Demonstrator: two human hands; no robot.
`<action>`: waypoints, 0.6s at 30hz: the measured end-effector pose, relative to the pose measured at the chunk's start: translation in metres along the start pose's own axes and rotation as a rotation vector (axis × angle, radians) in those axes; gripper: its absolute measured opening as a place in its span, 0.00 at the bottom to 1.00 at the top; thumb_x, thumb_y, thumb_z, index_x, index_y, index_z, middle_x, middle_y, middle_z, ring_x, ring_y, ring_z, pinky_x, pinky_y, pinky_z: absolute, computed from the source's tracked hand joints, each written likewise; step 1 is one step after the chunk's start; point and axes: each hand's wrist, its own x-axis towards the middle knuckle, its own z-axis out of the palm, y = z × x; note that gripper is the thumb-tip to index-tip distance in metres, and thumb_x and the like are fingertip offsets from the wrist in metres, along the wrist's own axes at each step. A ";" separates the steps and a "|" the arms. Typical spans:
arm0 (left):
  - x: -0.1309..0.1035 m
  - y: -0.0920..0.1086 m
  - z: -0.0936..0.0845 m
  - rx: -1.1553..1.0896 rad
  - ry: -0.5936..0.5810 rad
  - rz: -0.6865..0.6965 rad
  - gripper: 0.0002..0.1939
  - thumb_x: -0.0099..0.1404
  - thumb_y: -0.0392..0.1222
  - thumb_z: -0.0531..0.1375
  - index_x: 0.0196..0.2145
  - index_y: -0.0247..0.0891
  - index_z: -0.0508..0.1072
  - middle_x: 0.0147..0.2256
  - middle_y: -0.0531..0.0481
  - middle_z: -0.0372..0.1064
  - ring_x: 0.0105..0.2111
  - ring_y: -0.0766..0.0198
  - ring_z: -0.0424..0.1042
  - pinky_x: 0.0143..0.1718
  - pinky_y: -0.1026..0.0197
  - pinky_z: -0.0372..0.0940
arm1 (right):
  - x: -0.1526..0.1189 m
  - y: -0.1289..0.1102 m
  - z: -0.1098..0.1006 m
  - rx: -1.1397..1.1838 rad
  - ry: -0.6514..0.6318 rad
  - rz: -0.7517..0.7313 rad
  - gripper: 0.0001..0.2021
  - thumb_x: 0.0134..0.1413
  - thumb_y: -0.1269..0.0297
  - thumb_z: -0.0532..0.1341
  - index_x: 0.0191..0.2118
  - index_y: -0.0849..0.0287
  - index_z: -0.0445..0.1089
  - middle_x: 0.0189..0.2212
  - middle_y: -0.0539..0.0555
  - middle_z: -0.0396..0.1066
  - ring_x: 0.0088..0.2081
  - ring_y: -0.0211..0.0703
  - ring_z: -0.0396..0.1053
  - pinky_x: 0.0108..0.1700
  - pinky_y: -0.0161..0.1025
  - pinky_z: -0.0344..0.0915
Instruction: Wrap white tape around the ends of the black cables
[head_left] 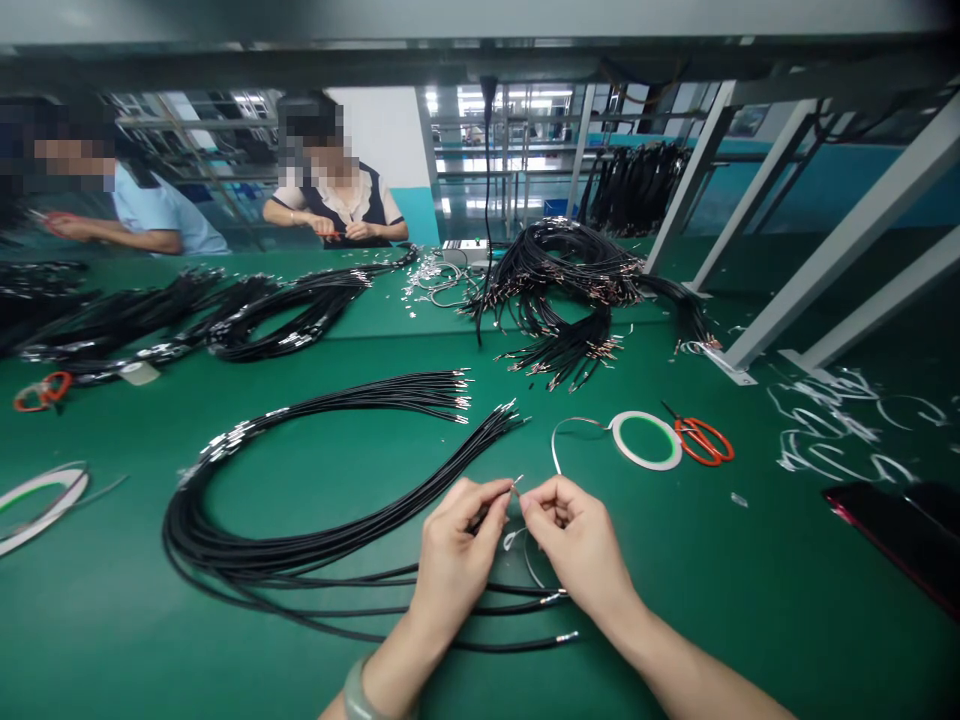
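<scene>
In front of me my left hand (461,540) is closed in a pinch on the end of a black cable, whose stripped tip (517,481) shows past the fingertips. My right hand (574,535) meets it there, thumb and forefinger pinched on a narrow tape strip (555,452). That strip leads back to a flat white-rimmed tape roll (613,440). A bundle of black cables (300,545) curves round on the left, its ends fanned beyond my hands. Several separate cable ends pass under my hands, one with a bare silvery tip (568,638).
Orange-handled scissors (705,442) lie beside the roll; white strip scraps (832,420) and a dark phone-like object (900,540) are at right. Heaped cables (562,265) stand behind. Grey metal posts (840,240) rise at right. Two people (375,195) work across the bench.
</scene>
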 end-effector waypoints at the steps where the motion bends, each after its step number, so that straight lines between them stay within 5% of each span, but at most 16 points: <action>1: 0.000 -0.001 0.001 -0.030 -0.003 -0.025 0.10 0.61 0.40 0.59 0.39 0.41 0.77 0.30 0.49 0.70 0.27 0.64 0.71 0.30 0.65 0.65 | 0.000 0.000 0.000 0.003 0.000 0.003 0.08 0.53 0.63 0.60 0.26 0.61 0.66 0.18 0.45 0.59 0.20 0.33 0.53 0.22 0.31 0.51; 10: 0.008 0.004 0.000 -0.393 -0.074 -0.399 0.14 0.54 0.46 0.65 0.35 0.33 0.76 0.20 0.53 0.68 0.17 0.72 0.63 0.17 0.72 0.55 | 0.000 -0.001 0.000 0.039 -0.032 0.009 0.10 0.54 0.60 0.60 0.27 0.61 0.68 0.20 0.48 0.66 0.21 0.35 0.58 0.23 0.32 0.55; 18: 0.011 0.000 -0.005 -0.458 -0.133 -0.463 0.15 0.53 0.45 0.66 0.36 0.32 0.76 0.18 0.54 0.65 0.16 0.75 0.58 0.17 0.73 0.52 | 0.000 -0.001 -0.001 0.015 -0.035 -0.001 0.10 0.54 0.60 0.60 0.27 0.60 0.68 0.19 0.47 0.65 0.21 0.35 0.57 0.23 0.32 0.54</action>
